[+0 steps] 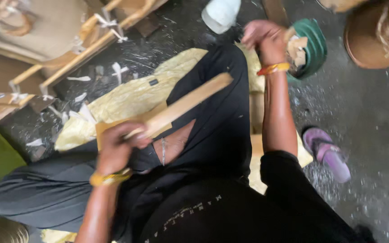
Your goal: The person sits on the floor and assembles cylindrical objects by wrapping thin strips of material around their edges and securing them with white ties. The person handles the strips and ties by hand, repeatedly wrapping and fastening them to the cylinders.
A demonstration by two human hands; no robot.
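Wooden strip [183,105] in clenched left hand [115,150]; right hand [264,38] outstretched at green bowl [314,47].

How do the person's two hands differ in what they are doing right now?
The left hand sits close to the body, closed around a long wooden strip; the right hand is stretched far out to a green bowl holding small wood pieces. The left arm is bent; the right arm is nearly straight. Whether the right hand grips anything is too blurred to tell. Both wrists wear yellow-orange bangles.
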